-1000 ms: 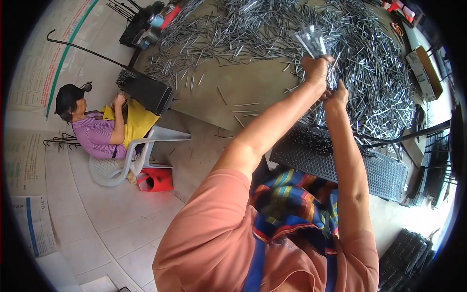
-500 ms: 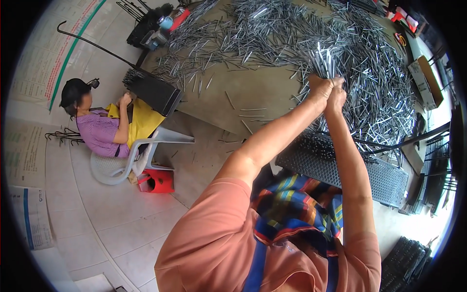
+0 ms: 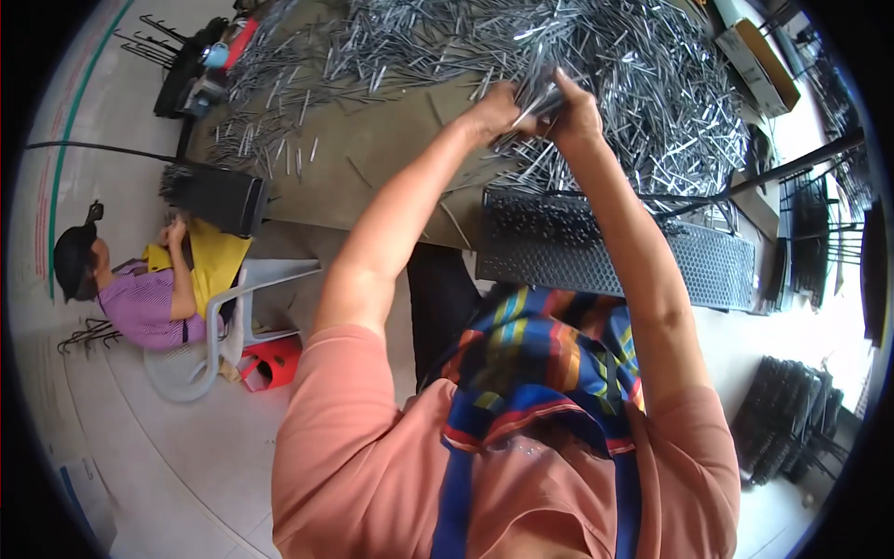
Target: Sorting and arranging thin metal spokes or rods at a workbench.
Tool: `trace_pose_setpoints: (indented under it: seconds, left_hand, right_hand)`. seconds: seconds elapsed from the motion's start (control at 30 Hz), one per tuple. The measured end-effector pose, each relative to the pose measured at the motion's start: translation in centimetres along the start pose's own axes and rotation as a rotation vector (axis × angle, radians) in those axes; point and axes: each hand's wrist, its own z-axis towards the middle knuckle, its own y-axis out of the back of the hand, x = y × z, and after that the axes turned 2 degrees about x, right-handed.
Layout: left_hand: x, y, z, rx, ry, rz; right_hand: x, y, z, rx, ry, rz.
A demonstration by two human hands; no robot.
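Observation:
My left hand [image 3: 497, 114] and my right hand [image 3: 577, 116] are close together over the table's near part. Both are closed around a loose bundle of thin silvery metal rods [image 3: 535, 91], which leans to one side and is slightly blurred. The exact finger placement is partly hidden by the rods. A large heap of the same kind of rods [image 3: 643, 102] spreads behind and to the right of my hands. Just in front of it, below my right forearm, sits a black perforated rack [image 3: 615, 256] with a honeycomb of holes; small rod ends fill part of its far side.
A person in a purple shirt [image 3: 149, 307] sits at the left on a grey plastic chair [image 3: 219, 326], beside a dark block-shaped rack [image 3: 219, 200]. A red container [image 3: 270, 363] is on the floor. At the right are a cardboard box [image 3: 759, 67] and stacked black racks [image 3: 787, 419].
My hands have come nearer and to the left with the rods, and sit farther apart. The bundle, upright before, is now tilted. The whole view has shifted.

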Motion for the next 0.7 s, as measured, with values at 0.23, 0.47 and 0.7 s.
trace_pose_setpoints:
  seconds: [0.23, 0.47, 0.7]
  left_hand:
    - [5.5, -1.0, -1.7, -0.42, -0.221, 0.467]
    - [13.8, -1.9, -3.6, -0.791, -0.187, 0.059]
    - [10.0, 2.8, -0.9, -0.753, 0.346, -0.273]
  right_hand:
    - [-0.2, -1.3, -1.3, 0.124, 0.262, -0.721]
    - [-1.1, -2.7, -3.2, 0.026, 0.204, -0.901]
    - [1.0, -1.2, -6.7, -0.086, 0.333, -0.92]
